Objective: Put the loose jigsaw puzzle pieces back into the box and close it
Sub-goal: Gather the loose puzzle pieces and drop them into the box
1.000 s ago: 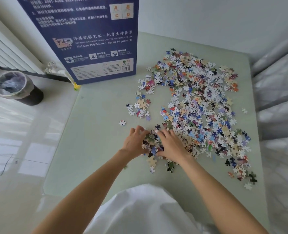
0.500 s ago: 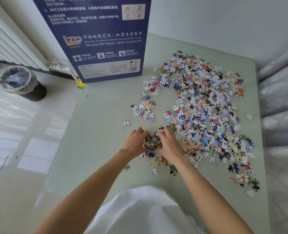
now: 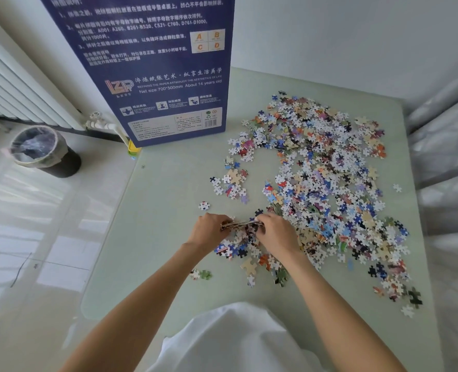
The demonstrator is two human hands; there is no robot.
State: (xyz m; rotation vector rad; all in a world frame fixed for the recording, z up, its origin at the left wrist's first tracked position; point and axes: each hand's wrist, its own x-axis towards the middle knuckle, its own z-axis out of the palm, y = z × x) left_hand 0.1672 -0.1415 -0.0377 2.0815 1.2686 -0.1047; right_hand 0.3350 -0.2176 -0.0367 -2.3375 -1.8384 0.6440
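Observation:
A wide scatter of loose jigsaw pieces (image 3: 327, 181) covers the right half of the pale green table (image 3: 158, 237). The dark blue puzzle box (image 3: 152, 68) stands upright at the table's far left corner. My left hand (image 3: 209, 230) and my right hand (image 3: 276, 234) face each other at the near edge of the scatter. Between them they squeeze a small stack of pieces (image 3: 241, 224), lifted slightly above the table. More pieces (image 3: 249, 261) lie under and just behind my hands.
A single piece (image 3: 204, 205) lies alone left of my hands, and two more (image 3: 201, 274) sit near my left forearm. A bin with a plastic liner (image 3: 38, 149) stands on the floor at left, below a white radiator (image 3: 13, 87). White bedding (image 3: 448, 162) borders the table's right side.
My hands have pressed together and gathered pieces into a stack, raising it off the table. The view has shifted slightly, so the box looks nearer.

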